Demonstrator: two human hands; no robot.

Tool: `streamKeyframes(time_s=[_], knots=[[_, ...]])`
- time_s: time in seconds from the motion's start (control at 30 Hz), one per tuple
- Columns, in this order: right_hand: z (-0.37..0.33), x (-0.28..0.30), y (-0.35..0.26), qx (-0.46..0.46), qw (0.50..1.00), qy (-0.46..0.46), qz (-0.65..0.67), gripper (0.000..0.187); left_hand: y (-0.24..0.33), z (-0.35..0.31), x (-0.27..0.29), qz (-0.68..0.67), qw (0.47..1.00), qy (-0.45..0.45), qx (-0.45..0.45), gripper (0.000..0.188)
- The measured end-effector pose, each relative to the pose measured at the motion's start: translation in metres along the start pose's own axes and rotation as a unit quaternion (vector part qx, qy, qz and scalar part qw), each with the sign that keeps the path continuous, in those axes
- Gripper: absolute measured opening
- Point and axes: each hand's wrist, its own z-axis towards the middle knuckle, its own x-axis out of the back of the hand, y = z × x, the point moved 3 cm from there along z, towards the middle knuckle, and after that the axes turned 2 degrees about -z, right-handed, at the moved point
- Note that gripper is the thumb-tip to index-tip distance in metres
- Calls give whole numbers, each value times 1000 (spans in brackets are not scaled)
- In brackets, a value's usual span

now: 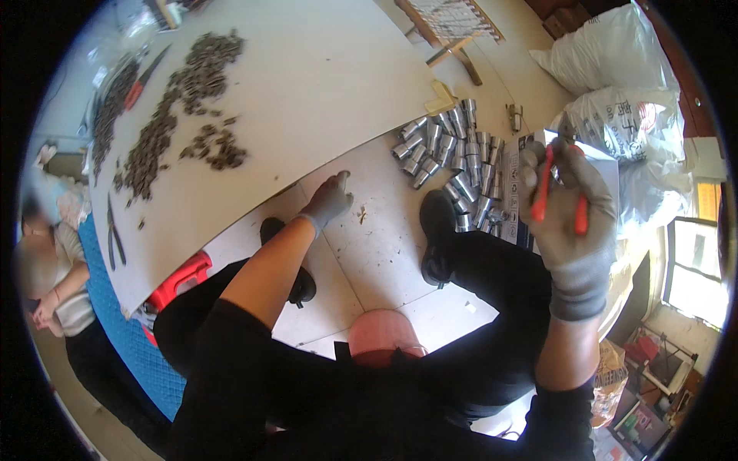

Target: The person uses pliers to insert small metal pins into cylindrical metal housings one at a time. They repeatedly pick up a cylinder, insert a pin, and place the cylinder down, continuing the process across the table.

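My right hand [575, 207], in a grey glove, is raised on the right side. It grips a pair of red-handled pliers [543, 187], jaws pointing away from me; whether the jaws hold anything is unclear. My left hand [329, 203], gloved too, hovers beside the table's near edge, over the floor. Its fingers are slightly apart, with nothing visible between them. On the floor between the hands lies a heap of shiny metal cylindrical fittings [460, 154]. The white table [323, 92] carries piles of small brown pieces [157, 127].
Red-handled pliers [135, 92] and dark-handled pliers [114, 232] lie on the table. A printed carton [516, 173] stands by the fittings, with white sacks [615, 54] behind. Below are a pink bucket [380, 332] and red stool [178, 283]. Another person [73, 284] is at left.
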Motion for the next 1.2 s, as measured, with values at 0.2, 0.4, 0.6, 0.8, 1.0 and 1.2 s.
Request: streamKeyframes(time_s=[0.2, 0.4, 0.6, 0.8, 1.0, 1.2], knots=[[5, 4, -13, -7, 996, 62, -65, 30, -10, 116, -47, 36, 998, 42, 20, 58], [17, 6, -13, -16, 991, 112, -65, 32, -29, 186, -74, 56, 994, 41, 85, 47], [19, 6, -14, -47, 986, 128, -92, 35, -38, 184, -63, -154, 972, 103, 146, 37], [-3, 20, -10, -39, 998, 53, -8, 30, 4, 77, -46, -470, 851, 167, 165, 18], [2, 53, 14, 264, 569, -149, -764, 20, 133, -67, 77, -149, 968, 156, -126, 30], [-44, 38, 102, -20, 977, -103, -184, 23, 247, -205, 190, -91, 944, 170, -266, 37]])
